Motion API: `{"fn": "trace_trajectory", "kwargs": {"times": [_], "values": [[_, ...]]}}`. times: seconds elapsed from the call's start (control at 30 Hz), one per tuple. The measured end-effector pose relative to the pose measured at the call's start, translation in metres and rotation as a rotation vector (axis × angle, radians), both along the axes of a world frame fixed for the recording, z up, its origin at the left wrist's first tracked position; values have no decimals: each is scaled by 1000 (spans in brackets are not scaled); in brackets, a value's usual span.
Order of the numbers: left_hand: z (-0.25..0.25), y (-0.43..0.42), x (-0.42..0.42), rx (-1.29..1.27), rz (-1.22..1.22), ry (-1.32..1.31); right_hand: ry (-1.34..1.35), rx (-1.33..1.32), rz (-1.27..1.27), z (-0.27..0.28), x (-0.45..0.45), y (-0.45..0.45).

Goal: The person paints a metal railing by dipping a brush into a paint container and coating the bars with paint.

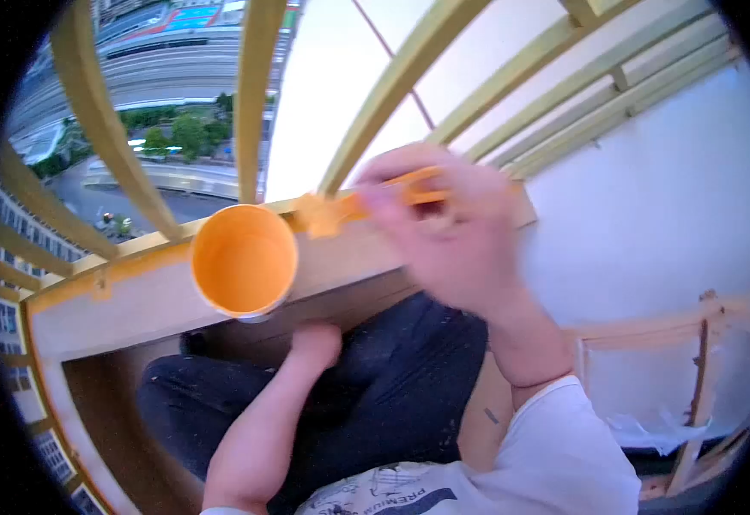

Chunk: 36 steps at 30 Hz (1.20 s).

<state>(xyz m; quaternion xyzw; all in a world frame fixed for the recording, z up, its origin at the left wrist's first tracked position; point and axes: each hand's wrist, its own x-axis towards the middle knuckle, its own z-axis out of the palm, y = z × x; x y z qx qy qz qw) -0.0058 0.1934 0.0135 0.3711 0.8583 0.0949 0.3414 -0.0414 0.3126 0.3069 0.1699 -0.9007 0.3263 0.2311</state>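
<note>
In my right hand (456,232) is a paintbrush (322,215) coated in orange paint, its fingers closed round the handle. The bristles are just right of a tub of orange paint (246,262), close to the foot of the railing, and look blurred; I cannot tell whether they touch the wood. The tub has a white outside and stands at the pale ledge (135,292). My left hand (317,345) is low, below the tub and by my knee. Its fingers are hidden from view, so what they do cannot be made out.
Yellowish wooden railing slats (255,103) rise along the ledge, with a street and trees (188,133) far below beyond them. Orange paint lines the ledge's outer edge. A white wall (650,189) is on the right, above a wooden frame (701,369) with plastic sheeting. My legs (375,378) are folded underneath.
</note>
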Motion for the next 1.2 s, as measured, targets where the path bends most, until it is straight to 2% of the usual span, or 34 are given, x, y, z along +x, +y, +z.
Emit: {"fn": "trace_trajectory", "kwargs": {"times": [0.07,0.17,0.27,0.37,0.43,0.47,0.57,0.6,0.63,0.7,0.83,0.9,0.97,1.13,1.2], "values": [[3,2,0,-6,1,-31,105,-156,-195,24,20,34],[6,-1,4,11,18,6,114,63,-436,30,22,100],[3,1,1,-21,-27,54,-52,336,-495,-15,-6,152],[2,0,0,-33,-37,35,-48,391,-414,-73,-38,175],[1,-2,1,-26,-25,42,46,729,-421,-90,-49,179],[0,-2,2,-11,-7,52,134,737,-420,-89,-49,186],[5,-2,-1,-28,-38,56,93,659,-499,-57,-40,168],[5,-1,-1,-32,-43,56,74,528,-431,-63,-42,166],[6,-1,-1,-27,-37,63,73,522,-437,-75,-45,171],[6,-1,-2,-23,-32,71,-40,778,-432,-97,-54,180],[-2,-4,4,5,-22,120,-7,625,-519,-76,-46,174],[-1,-4,6,49,-3,172,29,565,-427,-91,-49,176],[0,-4,4,49,-2,138,-75,774,-424,-117,-59,191],[4,-2,1,-12,-40,88,-50,612,-480,-99,-53,180],[5,-1,0,-5,-56,107,-119,825,-430,-114,-59,178]]}}
